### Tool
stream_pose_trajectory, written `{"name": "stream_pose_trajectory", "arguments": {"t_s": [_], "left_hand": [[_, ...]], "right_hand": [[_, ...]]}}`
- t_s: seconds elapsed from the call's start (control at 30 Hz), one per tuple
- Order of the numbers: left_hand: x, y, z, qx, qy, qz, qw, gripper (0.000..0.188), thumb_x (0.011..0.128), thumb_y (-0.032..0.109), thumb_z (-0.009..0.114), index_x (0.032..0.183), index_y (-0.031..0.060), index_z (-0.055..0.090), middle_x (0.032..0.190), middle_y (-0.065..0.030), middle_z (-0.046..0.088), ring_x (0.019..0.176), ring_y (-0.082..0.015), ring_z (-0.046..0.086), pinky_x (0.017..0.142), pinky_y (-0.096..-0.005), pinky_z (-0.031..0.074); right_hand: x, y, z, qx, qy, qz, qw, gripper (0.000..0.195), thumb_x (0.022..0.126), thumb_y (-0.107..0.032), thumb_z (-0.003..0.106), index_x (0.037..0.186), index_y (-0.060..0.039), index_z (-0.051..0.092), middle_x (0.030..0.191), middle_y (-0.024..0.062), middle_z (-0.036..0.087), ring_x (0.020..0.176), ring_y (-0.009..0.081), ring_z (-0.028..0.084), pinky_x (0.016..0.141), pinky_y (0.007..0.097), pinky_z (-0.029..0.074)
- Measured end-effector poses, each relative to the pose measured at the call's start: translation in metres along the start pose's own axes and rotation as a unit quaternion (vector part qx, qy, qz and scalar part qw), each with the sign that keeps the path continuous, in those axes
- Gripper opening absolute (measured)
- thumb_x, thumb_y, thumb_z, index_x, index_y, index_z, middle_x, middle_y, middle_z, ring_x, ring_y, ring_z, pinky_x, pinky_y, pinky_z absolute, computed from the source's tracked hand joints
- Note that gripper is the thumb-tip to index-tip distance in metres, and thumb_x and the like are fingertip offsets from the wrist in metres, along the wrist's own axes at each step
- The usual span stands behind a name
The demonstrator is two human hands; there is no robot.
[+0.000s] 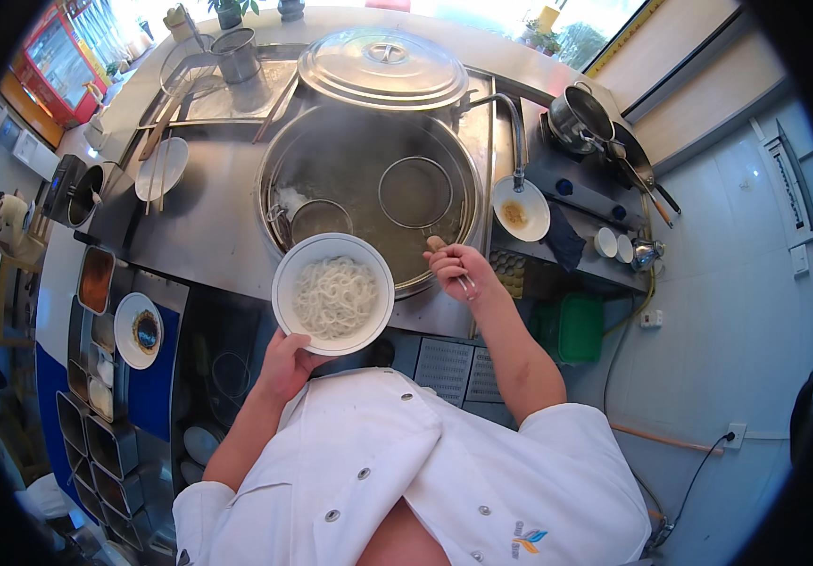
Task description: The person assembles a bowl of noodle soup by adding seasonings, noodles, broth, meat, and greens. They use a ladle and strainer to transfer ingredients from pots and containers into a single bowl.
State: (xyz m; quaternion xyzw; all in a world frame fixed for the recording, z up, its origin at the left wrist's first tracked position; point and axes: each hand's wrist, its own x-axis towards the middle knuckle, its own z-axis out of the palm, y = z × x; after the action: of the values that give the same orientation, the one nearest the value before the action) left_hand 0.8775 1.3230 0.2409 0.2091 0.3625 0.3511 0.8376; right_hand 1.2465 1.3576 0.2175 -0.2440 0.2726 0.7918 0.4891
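Note:
My left hand (pixel 292 361) holds a white bowl (pixel 283 304) by its lower rim, thumb on the edge. Pale noodles (pixel 336 297) lie in the bowl. Beside it, my right hand (pixel 459 269) is closed on the handle (pixel 436 243) of a wire strainer basket (pixel 415 192), at the near right edge of a large steaming pot (pixel 371 134). The basket's round rim sits in the pot's cloudy liquid. A second strainer basket (pixel 321 218) rests at the pot's left side, partly hidden by the bowl. A large metal lid (pixel 385 67) leans behind the pot.
A curved faucet (pixel 517 148) stands right of the pot, over a bowl with brown residue (pixel 530 212). Left are a bowl with chopsticks (pixel 173 166), a bowl with dark sauce (pixel 127 332) and metal ingredient containers (pixel 111 446). Pans (pixel 580 117) sit on the right stove. People are at far left.

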Motion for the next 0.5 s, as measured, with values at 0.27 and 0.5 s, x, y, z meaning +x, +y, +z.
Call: {"name": "stream_pose_trajectory", "arguments": {"t_s": [0.27, 0.5], "left_hand": [[0.018, 0.009, 0.006, 0.026, -0.012, 0.001, 1.0, 0.064, 0.083, 0.005, 0.048, 0.146, -0.0012, 0.034, 0.139, -0.0215, 0.051, 0.124, -0.0357, 0.057, 0.103, -0.0488, 0.051], [0.034, 0.015, 0.027, 0.031, -0.022, 0.009, 0.999, 0.059, 0.085, 0.003, 0.046, 0.143, -0.004, 0.036, 0.137, -0.0217, 0.052, 0.12, -0.0342, 0.06, 0.099, -0.0463, 0.055]], "right_hand": [[-0.054, 0.042, -0.009, -0.166, 0.031, -0.113, 0.979, 0.013, 0.095, -0.003, 0.042, 0.107, 0.0005, 0.047, 0.073, 0.0003, 0.044, 0.049, 0.005, 0.036, 0.035, 0.0192, 0.028], [-0.073, 0.052, -0.001, -0.321, 0.053, -0.219, 0.92, 0.018, 0.092, -0.002, 0.046, 0.11, -0.0018, 0.046, 0.072, 0.0015, 0.044, 0.049, 0.0062, 0.036, 0.036, 0.0218, 0.026]]}}
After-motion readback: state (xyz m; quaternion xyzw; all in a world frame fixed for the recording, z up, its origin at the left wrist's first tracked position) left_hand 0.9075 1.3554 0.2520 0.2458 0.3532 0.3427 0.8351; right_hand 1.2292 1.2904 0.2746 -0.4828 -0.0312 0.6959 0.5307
